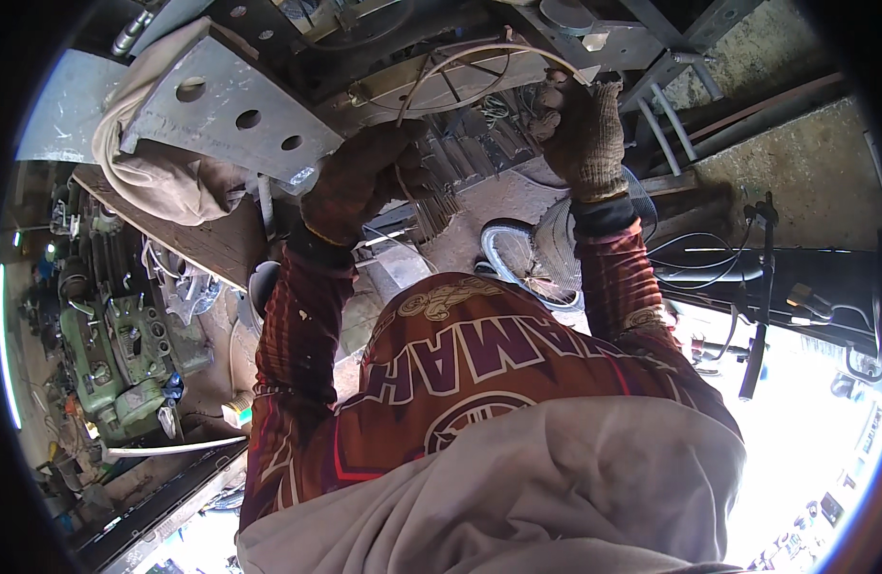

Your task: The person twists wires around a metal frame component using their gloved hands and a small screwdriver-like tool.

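My left hand (358, 182), in a dark, dirty work glove, is closed around one end of a thin, pale, bent rod or hose (479, 48); I cannot tell which. The piece comes up out of that fist and arcs over to the right. At its other end my right hand (580, 134), in a knitted work glove with a light cuff, pinches it with curled fingers. Behind the arc lies a long metal bar (441, 88) with a thin wire loop near it. Left of my left hand is a grey steel plate (216, 103) with several round holes.
A beige cloth (149, 182) hangs by the plate. Below the hands lie a bundle of metal rods (451, 163) and a spoked wheel (506, 253). A green machine (125, 354) stands at left. Steel bars (671, 124) and black cables (704, 260) are at right.
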`<state>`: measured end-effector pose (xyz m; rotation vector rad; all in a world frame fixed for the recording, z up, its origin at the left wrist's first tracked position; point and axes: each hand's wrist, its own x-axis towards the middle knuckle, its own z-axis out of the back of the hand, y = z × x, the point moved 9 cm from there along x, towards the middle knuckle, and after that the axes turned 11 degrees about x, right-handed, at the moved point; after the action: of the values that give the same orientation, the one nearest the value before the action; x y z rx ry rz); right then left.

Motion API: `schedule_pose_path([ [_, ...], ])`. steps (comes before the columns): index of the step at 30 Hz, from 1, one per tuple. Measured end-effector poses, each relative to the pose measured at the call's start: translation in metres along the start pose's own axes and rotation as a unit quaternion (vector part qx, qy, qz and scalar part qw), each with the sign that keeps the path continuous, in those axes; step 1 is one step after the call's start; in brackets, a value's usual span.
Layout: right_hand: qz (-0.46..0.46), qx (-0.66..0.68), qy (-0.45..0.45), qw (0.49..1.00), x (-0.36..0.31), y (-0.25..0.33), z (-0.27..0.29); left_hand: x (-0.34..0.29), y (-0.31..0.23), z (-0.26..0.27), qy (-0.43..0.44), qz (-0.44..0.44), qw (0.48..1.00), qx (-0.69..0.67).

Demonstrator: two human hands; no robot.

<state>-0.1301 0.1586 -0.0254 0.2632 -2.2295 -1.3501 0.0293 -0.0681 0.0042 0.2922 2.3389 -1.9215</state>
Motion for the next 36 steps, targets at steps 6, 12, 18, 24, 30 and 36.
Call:
schedule_pose_path([
  [6,-0.025,-0.016,-0.042,0.999,0.0,-0.004,0.004,-0.003,-0.011,0.001,-0.061,-0.002,0.989,0.132],
  [12,-0.083,-0.012,0.123,0.989,-0.009,-0.027,-0.027,-0.022,-0.067,-0.047,-0.223,-0.312,0.605,0.698],
  [18,0.021,-0.297,0.067,0.952,0.009,-0.012,-0.018,-0.025,-0.056,-0.089,-0.206,-0.356,0.472,0.78],
  [24,0.045,-0.423,0.091,0.901,0.006,0.003,-0.029,-0.001,-0.024,-0.094,-0.193,-0.307,0.395,0.844],
  [30,0.125,-0.486,0.099,0.859,0.007,0.021,-0.044,0.011,-0.015,-0.086,-0.174,-0.274,0.409,0.853],
  [36,0.023,-0.507,0.095,0.856,0.019,-0.003,-0.025,0.028,-0.021,-0.085,-0.158,-0.262,0.438,0.845],
])
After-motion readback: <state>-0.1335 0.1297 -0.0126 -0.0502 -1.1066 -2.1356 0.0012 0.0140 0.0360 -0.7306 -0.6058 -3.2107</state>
